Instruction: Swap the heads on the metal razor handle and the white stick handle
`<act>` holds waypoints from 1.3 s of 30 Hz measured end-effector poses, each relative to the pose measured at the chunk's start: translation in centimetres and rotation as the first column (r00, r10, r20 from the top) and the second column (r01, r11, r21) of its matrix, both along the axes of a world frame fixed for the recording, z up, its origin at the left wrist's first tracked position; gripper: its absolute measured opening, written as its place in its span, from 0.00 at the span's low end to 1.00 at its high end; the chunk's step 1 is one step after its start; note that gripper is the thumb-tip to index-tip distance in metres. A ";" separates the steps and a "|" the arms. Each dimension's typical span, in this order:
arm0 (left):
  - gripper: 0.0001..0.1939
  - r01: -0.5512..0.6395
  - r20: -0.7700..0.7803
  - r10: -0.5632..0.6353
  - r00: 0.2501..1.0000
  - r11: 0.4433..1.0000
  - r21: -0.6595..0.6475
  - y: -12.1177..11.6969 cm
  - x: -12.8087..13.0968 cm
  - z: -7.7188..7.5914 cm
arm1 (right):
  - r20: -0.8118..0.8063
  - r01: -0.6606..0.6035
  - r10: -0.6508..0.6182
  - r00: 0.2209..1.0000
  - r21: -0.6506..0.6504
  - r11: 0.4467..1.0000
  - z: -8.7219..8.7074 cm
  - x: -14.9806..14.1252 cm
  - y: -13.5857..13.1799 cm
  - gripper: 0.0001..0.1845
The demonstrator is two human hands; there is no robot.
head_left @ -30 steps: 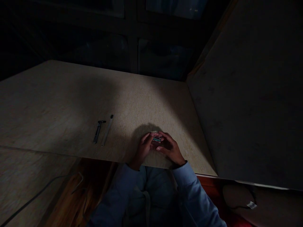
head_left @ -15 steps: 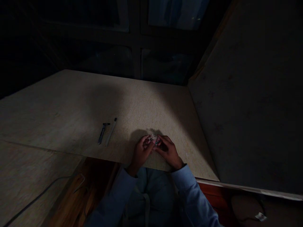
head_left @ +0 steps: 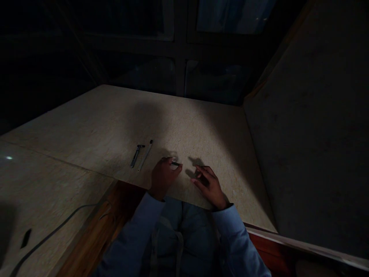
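My left hand [head_left: 163, 176] rests near the front edge of the pale table [head_left: 115, 123], its fingers pinched on a small clear and dark piece [head_left: 174, 163]. My right hand [head_left: 209, 185] lies a short way to the right. Its fingers are bent over a dark patch, and I cannot make out what is in them. Left of my left hand, a dark razor handle [head_left: 136, 155] and a thin pale stick [head_left: 145, 154] lie side by side on the table.
A dark wall panel [head_left: 311, 134] rises along the table's right side, with dim glass panes [head_left: 219, 80] behind. A second pale surface [head_left: 34, 200] at lower left carries a dark cable [head_left: 49, 238]. My lap in blue cloth is below the edge.
My hands, joined around a small piece a second ago, have parted. The left hand moved left with the piece and the right hand drew back to the right. The view also shifted.
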State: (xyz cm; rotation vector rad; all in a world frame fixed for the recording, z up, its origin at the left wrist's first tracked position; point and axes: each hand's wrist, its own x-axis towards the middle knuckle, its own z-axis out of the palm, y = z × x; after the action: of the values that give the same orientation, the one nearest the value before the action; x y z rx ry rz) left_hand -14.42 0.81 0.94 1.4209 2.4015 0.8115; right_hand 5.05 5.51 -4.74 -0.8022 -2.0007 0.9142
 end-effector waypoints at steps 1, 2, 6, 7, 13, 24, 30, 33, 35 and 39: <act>0.20 -0.041 -0.090 0.036 0.995 0.998 -0.050 0.1 -1.1 0.2 | -0.004 0.012 -0.012 1.000 -0.015 1.000 0.1 0.0 0.0 0.24; 0.21 -0.070 -0.166 0.052 0.985 0.992 -0.103 0.2 -2.1 0.4 | -0.005 0.017 -0.017 1.000 -0.028 0.999 0.1 0.0 0.0 0.23; 0.24 -0.145 -0.311 0.068 0.948 0.961 -0.234 0.6 -5.4 0.4 | 0.006 0.009 -0.009 1.000 -0.069 0.998 0.3 -0.1 -0.1 0.22; 0.25 -0.147 -0.326 0.060 0.943 0.957 -0.249 0.7 -5.8 0.2 | 0.006 0.009 -0.009 1.000 -0.078 0.997 0.3 -0.1 -0.1 0.22; 0.24 -0.153 -0.364 0.039 0.931 0.945 -0.288 1.0 -6.4 -0.5 | -0.012 0.016 -0.017 1.000 -0.082 0.996 0.1 -0.1 0.0 0.20; 0.23 -0.083 -0.342 0.049 0.938 0.993 -0.085 -0.3 -5.9 0.1 | -0.040 0.050 -0.055 0.998 -0.114 0.992 0.1 -0.2 0.0 0.18; 0.14 0.172 0.039 -0.186 0.982 0.957 0.233 -2.3 -1.9 -2.8 | -0.033 0.091 -0.096 0.995 -0.130 0.987 0.3 -0.2 0.0 0.17; 0.10 0.306 0.126 -0.351 0.928 0.910 0.278 -2.6 -0.2 -4.4 | -0.026 0.119 -0.125 0.992 -0.164 0.979 0.6 -0.2 -0.2 0.16; 0.10 0.313 0.147 -0.361 0.921 0.909 0.275 -2.5 0.3 -4.9 | -0.023 0.152 -0.161 0.987 -0.206 0.967 0.7 -0.1 -0.3 0.16; 0.08 0.239 0.225 -0.311 0.923 0.925 0.296 -2.1 0.0 -4.7 | -0.050 0.223 -0.241 0.969 -0.237 0.945 0.5 0.2 -0.4 0.13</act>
State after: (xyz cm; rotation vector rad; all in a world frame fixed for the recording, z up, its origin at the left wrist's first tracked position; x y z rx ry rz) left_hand -14.41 -1.27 -3.79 1.5823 1.8897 1.1947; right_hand 5.22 5.08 -4.24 -1.0895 -1.7081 1.0321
